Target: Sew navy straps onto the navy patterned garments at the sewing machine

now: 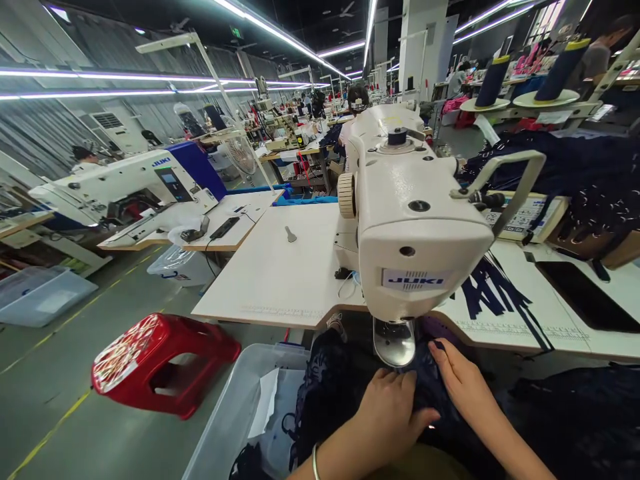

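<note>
A white sewing machine (425,247) stands in front of me, its metal guard (395,343) hanging low over dark navy lace fabric (425,387). Just below the guard, my left hand (387,410) has its fingers bent down onto the fabric, with the thumb pointing right; the fingertips are partly hidden. To the right of the guard, my right hand (457,373) pinches a raised edge of the same fabric between thumb and fingers. More of the dark cloth spreads over my lap and to both sides. The needle area cannot be seen behind the guard.
A clear plastic bin (225,413) sits at lower left, beside a red stool (165,360). On the white table (270,267) lies a small metal piece (290,235). Navy straps (493,287) and a black phone (590,293) lie at right, below thread cones (493,83).
</note>
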Motion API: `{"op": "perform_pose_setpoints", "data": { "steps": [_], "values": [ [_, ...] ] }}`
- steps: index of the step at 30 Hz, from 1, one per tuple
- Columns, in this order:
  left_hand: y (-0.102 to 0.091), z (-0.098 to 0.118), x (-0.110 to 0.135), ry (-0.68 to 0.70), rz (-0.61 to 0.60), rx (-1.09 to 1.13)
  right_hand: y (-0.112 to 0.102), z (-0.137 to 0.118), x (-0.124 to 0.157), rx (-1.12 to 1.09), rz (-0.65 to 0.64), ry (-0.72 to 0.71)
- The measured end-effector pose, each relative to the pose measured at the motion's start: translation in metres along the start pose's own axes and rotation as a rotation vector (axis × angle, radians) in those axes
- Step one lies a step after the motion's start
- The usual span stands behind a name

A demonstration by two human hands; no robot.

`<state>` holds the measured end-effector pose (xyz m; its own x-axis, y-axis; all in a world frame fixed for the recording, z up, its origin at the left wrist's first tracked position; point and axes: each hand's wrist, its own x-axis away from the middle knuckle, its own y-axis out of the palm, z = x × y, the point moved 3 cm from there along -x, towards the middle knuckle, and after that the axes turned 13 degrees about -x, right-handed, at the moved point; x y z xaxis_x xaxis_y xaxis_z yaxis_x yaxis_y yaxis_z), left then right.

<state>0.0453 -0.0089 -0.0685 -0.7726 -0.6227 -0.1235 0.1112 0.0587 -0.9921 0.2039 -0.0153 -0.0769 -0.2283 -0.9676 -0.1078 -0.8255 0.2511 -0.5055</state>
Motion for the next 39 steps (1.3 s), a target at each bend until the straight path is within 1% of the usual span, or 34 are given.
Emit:
{"op": "perform_pose_setpoints", "data": {
  "steps": [2,3,4,5,7,9,11,12,14,15,16,18,19,20,21,22,23,24,26,27,28,29,30,31,33,34,35,36,39],
  "values": [
    [0.004,0.006,-0.002,0.041,0.000,0.014,0.002,-0.007,0.003,-0.210,-0.086,0.030],
    [0.007,0.009,-0.002,0.057,-0.002,0.016,0.003,-0.010,0.005,-0.281,-0.121,0.028],
    [0.011,0.011,-0.001,0.064,-0.005,0.016,0.005,-0.011,0.007,-0.297,-0.128,0.003],
    [0.014,0.013,-0.001,0.064,-0.010,0.015,0.007,-0.012,0.009,-0.250,-0.102,-0.050],
    [0.019,0.014,0.001,0.048,-0.026,0.021,0.010,-0.009,0.013,-0.059,0.015,-0.195],
    [0.019,0.013,0.003,0.020,-0.045,0.042,0.013,-0.005,0.016,0.107,0.091,-0.322],
    [0.011,0.008,0.005,-0.009,-0.061,0.072,0.013,-0.002,0.016,0.164,0.075,-0.362],
    [0.005,0.004,0.006,-0.031,-0.060,0.097,0.010,-0.003,0.014,0.146,0.042,-0.347],
    [-0.012,-0.008,0.006,-0.087,-0.023,0.211,0.002,-0.012,0.011,0.042,-0.076,-0.253],
    [-0.022,-0.015,0.007,-0.119,0.012,0.328,-0.002,-0.020,0.010,-0.027,-0.174,-0.191],
    [-0.031,-0.021,0.007,-0.121,0.047,0.463,-0.005,-0.029,0.010,-0.097,-0.292,-0.135],
    [-0.047,-0.028,0.009,-0.033,0.055,0.725,-0.011,-0.053,0.014,-0.204,-0.562,-0.089],
    [-0.053,-0.030,0.010,0.037,0.028,0.815,-0.013,-0.064,0.016,-0.242,-0.651,-0.117],
    [-0.057,-0.031,0.011,0.089,-0.008,0.868,-0.016,-0.074,0.017,-0.268,-0.697,-0.175],
    [-0.060,-0.033,0.012,0.102,-0.032,0.878,-0.018,-0.081,0.016,-0.283,-0.695,-0.240],
    [-0.063,-0.036,0.012,0.071,-0.029,0.840,-0.019,-0.085,0.013,-0.287,-0.648,-0.295],
    [-0.066,-0.040,0.012,0.007,0.017,0.743,-0.019,-0.086,0.009,-0.278,-0.569,-0.325],
    [-0.069,-0.046,0.011,-0.079,0.102,0.606,-0.019,-0.084,0.003,-0.262,-0.464,-0.321],
    [-0.077,-0.056,0.008,-0.230,0.302,0.319,-0.013,-0.076,-0.008,-0.224,-0.245,-0.225],
    [-0.080,-0.059,0.007,-0.271,0.380,0.215,-0.009,-0.071,-0.013,-0.213,-0.168,-0.157],
    [-0.082,-0.062,0.006,-0.279,0.436,0.146,-0.004,-0.067,-0.017,-0.217,-0.118,-0.094],
    [-0.083,-0.063,0.005,-0.244,0.470,0.107,0.000,-0.064,-0.019,-0.241,-0.091,-0.040],
    [-0.083,-0.062,0.004,-0.171,0.483,0.080,0.004,-0.061,-0.021,-0.282,-0.080,0.000],
    [-0.083,-0.060,0.004,-0.068,0.476,0.047,0.007,-0.060,-0.022,-0.335,-0.075,0.030],
    [-0.081,-0.055,0.003,0.132,0.406,-0.007,0.010,-0.057,-0.024,-0.443,-0.058,0.078],
    [-0.080,-0.052,0.003,0.185,0.356,-0.027,0.009,-0.055,-0.026,-0.485,-0.056,0.103],
    [-0.079,-0.051,0.002,0.195,0.308,-0.041,0.008,-0.054,-0.028,-0.517,-0.060,0.125],
    [-0.079,-0.050,0.001,0.175,0.273,-0.055,0.007,-0.053,-0.030,-0.540,-0.065,0.137],
    [-0.082,-0.047,-0.002,0.096,0.230,-0.086,0.000,-0.056,-0.039,-0.575,-0.070,0.115]
  ]
}}
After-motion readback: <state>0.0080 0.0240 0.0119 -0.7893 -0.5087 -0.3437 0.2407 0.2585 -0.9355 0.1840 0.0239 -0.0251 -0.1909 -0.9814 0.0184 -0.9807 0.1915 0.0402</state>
